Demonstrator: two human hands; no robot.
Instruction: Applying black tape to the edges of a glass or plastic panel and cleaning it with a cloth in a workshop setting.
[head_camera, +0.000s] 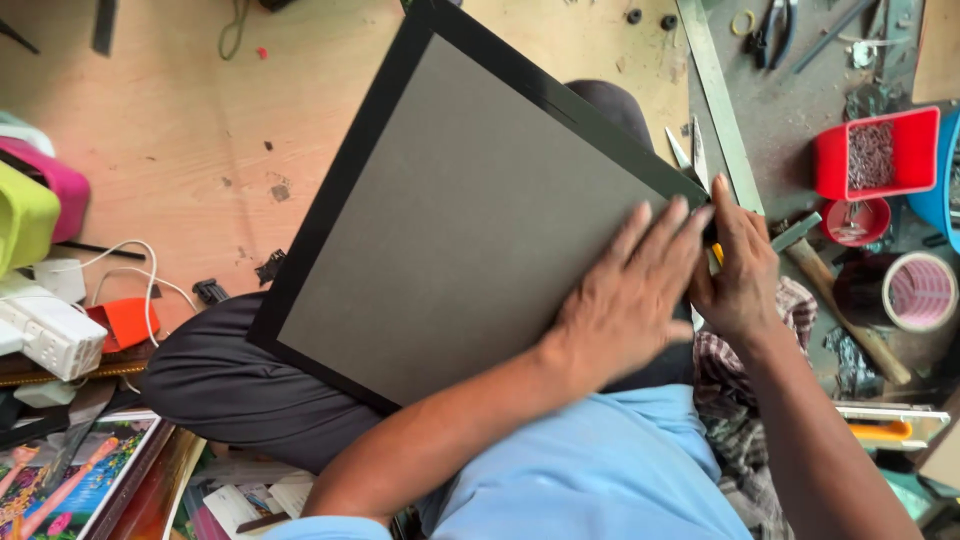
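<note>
Grey board fills the back of a picture frame (450, 210), a flat rectangle edged all round by a black border, lying tilted across the person's lap on dark trousers (230, 390). Its surface is plain and matte, and a thin seam shows in the border near the upper right side. The left hand (625, 295) rests palm down on the grey backing close to the frame's right corner, fingers (650, 235) spread and flat, pressing rather than gripping. The right hand (740, 265) is just beside it at the frame's edge, fingers curled close around something small with a bit of yellow showing; what it is cannot be told. Metal scissor blades (690, 150) poke up just past that corner, next to a long metal ruler (715, 95). On the floor to the right are a red tray of small metal nails (875, 155), a hammer (840, 300) with a wooden handle and a roll of pink tape (920, 292). To the left lies a white power strip (45, 330) with its cable.
</note>
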